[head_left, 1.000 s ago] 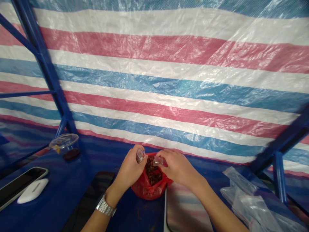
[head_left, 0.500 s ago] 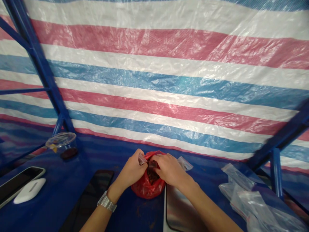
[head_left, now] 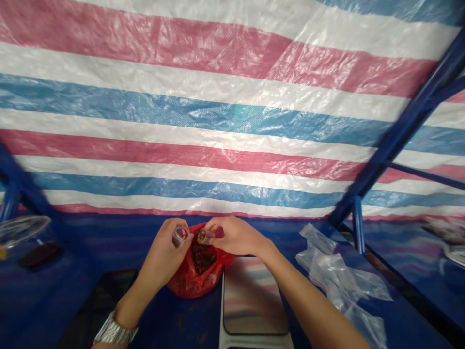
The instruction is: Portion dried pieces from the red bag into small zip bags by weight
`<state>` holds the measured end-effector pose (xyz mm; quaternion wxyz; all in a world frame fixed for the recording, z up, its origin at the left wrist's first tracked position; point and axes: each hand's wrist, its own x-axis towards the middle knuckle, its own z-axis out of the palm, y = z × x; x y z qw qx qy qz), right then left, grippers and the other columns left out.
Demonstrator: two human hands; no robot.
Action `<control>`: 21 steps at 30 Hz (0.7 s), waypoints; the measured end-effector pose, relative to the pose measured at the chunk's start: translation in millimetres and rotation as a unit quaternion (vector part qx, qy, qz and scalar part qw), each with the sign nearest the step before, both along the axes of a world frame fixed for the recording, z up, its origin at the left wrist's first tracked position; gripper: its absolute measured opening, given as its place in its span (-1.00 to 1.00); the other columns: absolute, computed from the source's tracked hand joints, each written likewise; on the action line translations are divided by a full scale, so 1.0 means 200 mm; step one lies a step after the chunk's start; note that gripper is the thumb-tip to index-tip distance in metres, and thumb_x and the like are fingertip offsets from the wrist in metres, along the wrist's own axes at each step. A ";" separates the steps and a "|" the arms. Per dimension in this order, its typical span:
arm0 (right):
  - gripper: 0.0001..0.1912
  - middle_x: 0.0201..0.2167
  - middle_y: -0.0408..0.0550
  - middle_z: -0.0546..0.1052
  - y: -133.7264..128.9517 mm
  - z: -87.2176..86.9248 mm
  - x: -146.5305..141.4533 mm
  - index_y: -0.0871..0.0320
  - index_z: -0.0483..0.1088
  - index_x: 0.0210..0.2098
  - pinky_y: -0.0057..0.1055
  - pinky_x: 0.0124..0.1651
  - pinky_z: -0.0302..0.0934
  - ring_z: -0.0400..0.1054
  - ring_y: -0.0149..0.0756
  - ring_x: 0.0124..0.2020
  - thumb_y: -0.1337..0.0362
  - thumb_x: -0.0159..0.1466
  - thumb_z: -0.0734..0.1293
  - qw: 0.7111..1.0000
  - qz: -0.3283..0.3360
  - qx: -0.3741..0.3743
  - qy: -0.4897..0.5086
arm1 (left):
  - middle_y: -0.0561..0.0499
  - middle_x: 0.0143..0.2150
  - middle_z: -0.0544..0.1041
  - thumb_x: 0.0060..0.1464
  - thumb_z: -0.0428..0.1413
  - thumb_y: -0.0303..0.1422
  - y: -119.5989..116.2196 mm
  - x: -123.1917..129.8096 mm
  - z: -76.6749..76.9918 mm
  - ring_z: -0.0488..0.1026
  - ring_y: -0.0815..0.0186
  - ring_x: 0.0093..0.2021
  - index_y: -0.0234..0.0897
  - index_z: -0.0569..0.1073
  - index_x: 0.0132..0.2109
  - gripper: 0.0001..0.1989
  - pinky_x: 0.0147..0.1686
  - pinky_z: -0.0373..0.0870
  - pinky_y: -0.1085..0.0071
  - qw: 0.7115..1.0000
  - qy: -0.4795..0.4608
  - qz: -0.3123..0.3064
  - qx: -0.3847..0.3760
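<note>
My left hand [head_left: 160,257] grips a small transparent plastic packet [head_left: 180,236] with a red mark on it, just above the mouth of a red plastic bag [head_left: 191,283]. My right hand [head_left: 236,236] pinches a second small transparent packet [head_left: 205,236] with a brown piece inside it. Both hands sit at the bag's rim, and the packets are a little apart. Dark brown chunks [head_left: 202,257] fill the open bag. A silver metal wristwatch [head_left: 115,333] is on my left wrist.
The blue-covered table [head_left: 163,315] holds a reflective flat panel [head_left: 254,295], a dark flat slab [head_left: 101,295] and loose transparent plastic bags [head_left: 337,276]. A lidded transparent container [head_left: 22,231] stands at far left. Blue steel bars [head_left: 395,135] and a striped tarpaulin [head_left: 218,121] stand behind.
The view has swung, so everything sits further left and lower. My hands have parted slightly, and the packet in my right hand now shows a brown piece inside.
</note>
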<state>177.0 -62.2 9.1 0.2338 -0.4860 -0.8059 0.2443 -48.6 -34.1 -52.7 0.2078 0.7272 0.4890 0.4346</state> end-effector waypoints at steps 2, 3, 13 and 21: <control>-0.79 -0.11 -0.09 0.67 0.00 0.04 0.02 0.09 0.57 -0.07 -0.38 -0.06 0.35 0.56 -0.24 -0.13 0.30 0.31 0.39 0.998 0.012 0.012 0.054 | 0.00 -0.21 0.56 0.18 0.15 -0.19 -0.01 0.01 0.00 0.52 0.16 -0.22 -0.17 0.48 -0.11 -0.79 -0.18 0.43 0.28 1.000 0.013 -0.005 0.002; -0.79 -0.10 -0.08 0.67 -0.01 0.06 0.03 0.09 0.57 -0.06 -0.38 -0.04 0.35 0.55 -0.25 -0.12 0.33 0.31 0.38 0.997 0.017 0.021 0.071 | -0.01 -0.20 0.57 0.19 0.15 -0.18 -0.02 0.02 0.00 0.53 0.16 -0.20 -0.17 0.49 -0.09 -0.78 -0.17 0.44 0.27 1.000 0.016 -0.006 0.001; -0.68 -0.08 -0.07 0.61 -0.11 0.16 -0.06 0.06 0.55 0.01 -0.34 0.04 0.29 0.49 -0.23 -0.05 0.47 0.31 0.36 0.985 0.028 0.167 -0.031 | -0.05 -0.05 0.62 0.23 0.18 -0.16 -0.07 0.09 -0.01 0.58 0.11 -0.06 -0.15 0.48 0.03 -0.71 -0.04 0.46 0.24 0.997 -0.018 -0.067 -0.039; -0.64 -0.03 -0.06 0.53 -0.13 0.18 -0.07 0.03 0.53 0.07 -0.32 0.03 0.27 0.46 -0.24 -0.06 0.48 0.35 0.35 0.971 0.052 0.215 -0.092 | -0.05 -0.09 0.60 0.21 0.18 -0.22 -0.09 0.11 0.00 0.56 0.11 -0.10 -0.18 0.49 -0.03 -0.77 -0.07 0.45 0.21 0.998 -0.013 -0.059 -0.016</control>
